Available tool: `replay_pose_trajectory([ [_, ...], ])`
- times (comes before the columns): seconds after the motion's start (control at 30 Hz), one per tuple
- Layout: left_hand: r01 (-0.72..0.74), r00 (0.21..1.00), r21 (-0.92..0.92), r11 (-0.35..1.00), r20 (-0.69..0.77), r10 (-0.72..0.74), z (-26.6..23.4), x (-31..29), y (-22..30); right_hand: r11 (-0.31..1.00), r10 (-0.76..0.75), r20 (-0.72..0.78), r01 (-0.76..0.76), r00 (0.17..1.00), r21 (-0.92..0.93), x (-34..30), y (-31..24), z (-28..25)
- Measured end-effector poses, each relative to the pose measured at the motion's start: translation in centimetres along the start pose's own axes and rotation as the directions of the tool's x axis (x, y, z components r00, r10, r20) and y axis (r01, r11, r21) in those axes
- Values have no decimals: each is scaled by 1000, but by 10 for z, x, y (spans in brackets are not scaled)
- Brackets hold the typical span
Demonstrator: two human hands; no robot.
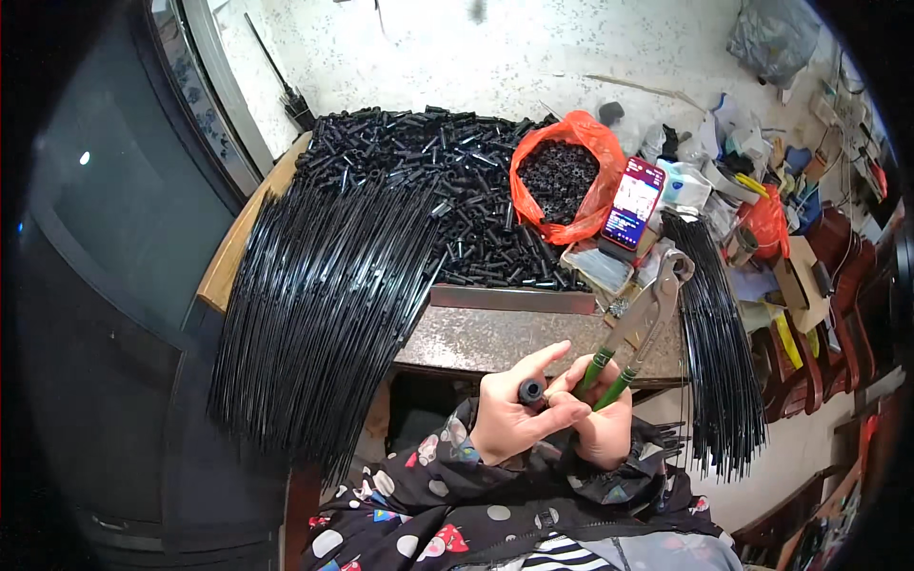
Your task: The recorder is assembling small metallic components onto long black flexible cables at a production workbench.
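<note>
My left hand is closed round a small black tubular part, its round end facing up, with the index finger stretched forward. Close against it, my right hand grips a pair of metal pincers by the green handles. The jaws point away from me, toward the upper right, and the handles stand apart. The two hands meet at the fingertips; anything small pinched between them is hidden. Beyond them lies a large heap of short black tubular parts on the table.
A bundle of long thin black rods hangs over the table's left front; another bundle of black rods hangs at right. An orange plastic bag holds small black pieces. A lit phone stands beside it. Clutter fills the far right.
</note>
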State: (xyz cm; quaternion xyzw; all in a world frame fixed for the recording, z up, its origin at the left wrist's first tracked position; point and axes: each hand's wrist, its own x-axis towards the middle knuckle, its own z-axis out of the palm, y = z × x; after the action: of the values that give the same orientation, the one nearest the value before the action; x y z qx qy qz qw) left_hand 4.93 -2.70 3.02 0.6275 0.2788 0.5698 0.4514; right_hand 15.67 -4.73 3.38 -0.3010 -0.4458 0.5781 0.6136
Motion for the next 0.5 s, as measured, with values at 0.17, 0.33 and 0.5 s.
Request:
replay_pose_trajectory([
  [0.17, 37, 998, 182, 983, 44, -46, -2, -1, -1, 999, -34, -20, 34, 999, -13, 4, -4, 0],
  [0.33, -62, 998, 233, 971, -18, 68, -2, 2, -12, 945, -172, 43, 177, 984, -274, 5, -5, -3],
  [0.5, -47, 952, -19, 999, 302, 50, -6, 15, 2, 973, -168, 31, 171, 985, -154, 13, -17, -5],
])
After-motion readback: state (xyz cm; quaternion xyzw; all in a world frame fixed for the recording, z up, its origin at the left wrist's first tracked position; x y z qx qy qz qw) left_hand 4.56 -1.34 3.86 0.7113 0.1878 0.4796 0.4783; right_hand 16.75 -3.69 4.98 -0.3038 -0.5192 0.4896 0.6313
